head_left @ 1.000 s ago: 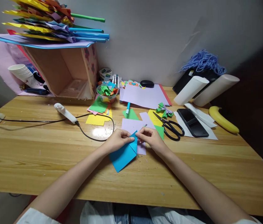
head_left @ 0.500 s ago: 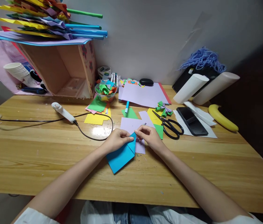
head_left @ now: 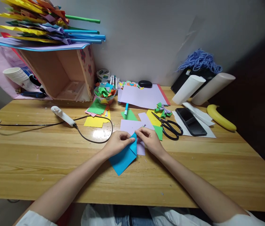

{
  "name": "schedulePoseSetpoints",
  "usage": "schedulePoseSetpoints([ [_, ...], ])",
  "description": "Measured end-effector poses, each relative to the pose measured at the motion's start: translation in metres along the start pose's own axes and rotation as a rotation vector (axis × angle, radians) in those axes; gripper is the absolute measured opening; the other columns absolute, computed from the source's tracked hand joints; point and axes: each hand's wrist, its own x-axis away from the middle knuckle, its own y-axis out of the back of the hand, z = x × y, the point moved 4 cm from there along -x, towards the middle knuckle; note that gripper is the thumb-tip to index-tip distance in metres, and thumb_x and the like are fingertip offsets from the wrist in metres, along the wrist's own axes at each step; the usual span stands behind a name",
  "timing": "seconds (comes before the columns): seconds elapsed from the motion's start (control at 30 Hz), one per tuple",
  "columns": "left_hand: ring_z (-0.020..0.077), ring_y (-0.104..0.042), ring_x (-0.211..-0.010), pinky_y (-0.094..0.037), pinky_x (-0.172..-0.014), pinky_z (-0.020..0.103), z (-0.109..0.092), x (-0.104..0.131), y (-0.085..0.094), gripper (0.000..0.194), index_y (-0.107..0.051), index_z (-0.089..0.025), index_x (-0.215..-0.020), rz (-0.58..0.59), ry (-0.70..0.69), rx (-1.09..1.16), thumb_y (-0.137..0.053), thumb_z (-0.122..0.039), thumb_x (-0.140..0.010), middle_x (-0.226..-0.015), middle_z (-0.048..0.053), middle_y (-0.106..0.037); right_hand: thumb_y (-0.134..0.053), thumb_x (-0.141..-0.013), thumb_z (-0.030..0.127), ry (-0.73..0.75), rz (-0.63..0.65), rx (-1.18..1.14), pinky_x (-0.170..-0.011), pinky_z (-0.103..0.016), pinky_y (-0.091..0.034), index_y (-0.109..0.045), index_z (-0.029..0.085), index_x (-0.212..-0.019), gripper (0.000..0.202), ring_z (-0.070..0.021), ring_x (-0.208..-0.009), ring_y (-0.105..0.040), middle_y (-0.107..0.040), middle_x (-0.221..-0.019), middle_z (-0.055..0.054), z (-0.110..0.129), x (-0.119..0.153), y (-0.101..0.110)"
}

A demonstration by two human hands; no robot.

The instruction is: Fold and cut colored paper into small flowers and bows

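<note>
A folded sheet of blue paper (head_left: pixel 123 160) is held just above the front middle of the table, with one corner raised and a crease running across it. My left hand (head_left: pixel 118 142) is closed on its upper left part, thumb pressed on top. At the raised tip, my right hand (head_left: pixel 149 138) pinches the paper between thumb and fingers. Lilac paper pieces (head_left: pixel 129 125) lie under and behind my hands. Black-handled scissors (head_left: pixel 170 127) rest to the right of my right hand, over yellow paper (head_left: pixel 151 116) and green paper (head_left: pixel 158 132).
A white glue gun (head_left: pixel 63 116) with a looping black cable lies on the left. Behind stand an open box (head_left: pixel 85 72) topped with paper flowers and a bowl of scraps (head_left: pixel 105 95). To the right are a phone (head_left: pixel 191 121), a banana (head_left: pixel 221 117) and white rolls (head_left: pixel 188 89).
The view has shifted slightly. The blue paper's lower corner has swung a little to the right, while both hands keep their hold on it.
</note>
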Motion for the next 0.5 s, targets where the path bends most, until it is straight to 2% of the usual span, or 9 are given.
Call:
schedulePoseSetpoints([
  [0.1, 0.0102, -0.047, -0.057, -0.035, -0.053, 0.021, -0.005, 0.001, 0.002, 0.027, -0.06, -0.012, -0.064, -0.077, -0.063, -0.036, -0.055, -0.036, -0.076, -0.061, 0.0, -0.056, -0.055, -0.078, 0.038, -0.044, 0.018, -0.06, -0.057, -0.023, -0.042, -0.058, 0.017, -0.064, 0.026, -0.0109, -0.056, -0.051, -0.053, -0.058, 0.002, -0.001, 0.0, -0.002],
  [0.2, 0.0112, -0.049, -0.06, -0.036, -0.055, 0.022, -0.009, 0.003, 0.007, 0.027, -0.061, -0.013, -0.068, -0.209, -0.123, -0.058, -0.053, -0.036, -0.078, -0.063, 0.001, -0.057, -0.061, -0.074, 0.037, -0.093, 0.103, -0.137, -0.058, -0.024, -0.044, -0.061, 0.016, -0.069, 0.022, -0.0114, -0.058, -0.053, -0.057, -0.061, 0.001, -0.001, 0.002, -0.006],
  [0.3, 0.0114, -0.05, -0.061, -0.038, -0.057, 0.022, -0.01, 0.003, 0.011, 0.026, -0.061, -0.013, -0.069, -0.27, -0.144, -0.031, -0.054, -0.036, -0.078, -0.065, 0.001, -0.058, -0.064, -0.071, 0.035, -0.096, 0.146, -0.156, -0.062, -0.025, -0.045, -0.062, 0.016, -0.069, 0.02, -0.0125, -0.062, -0.056, -0.061, -0.066, -0.001, 0.001, 0.004, -0.009],
  [0.4, 0.0109, -0.051, -0.059, -0.039, -0.055, 0.021, -0.008, 0.001, 0.013, 0.024, -0.059, -0.013, -0.068, -0.268, -0.123, 0.019, -0.056, -0.035, -0.076, -0.064, 0.001, -0.058, -0.064, -0.071, 0.034, -0.069, 0.055, -0.127, -0.064, -0.026, -0.046, -0.062, 0.016, -0.067, 0.019, -0.0141, -0.066, -0.057, -0.063, -0.068, -0.002, 0.004, 0.003, -0.004],
  [0.5, 0.0118, -0.054, -0.06, -0.041, -0.055, 0.021, -0.005, -0.001, 0.01, 0.021, -0.058, -0.012, -0.068, -0.187, -0.068, 0.085, -0.058, -0.033, -0.075, -0.065, 0.002, -0.06, -0.064, -0.071, 0.032, -0.018, -0.068, -0.065, -0.065, -0.027, -0.046, -0.064, 0.016, -0.067, 0.017, -0.0155, -0.068, -0.058, -0.064, -0.07, -0.003, 0.009, 0.003, 0.006],
])
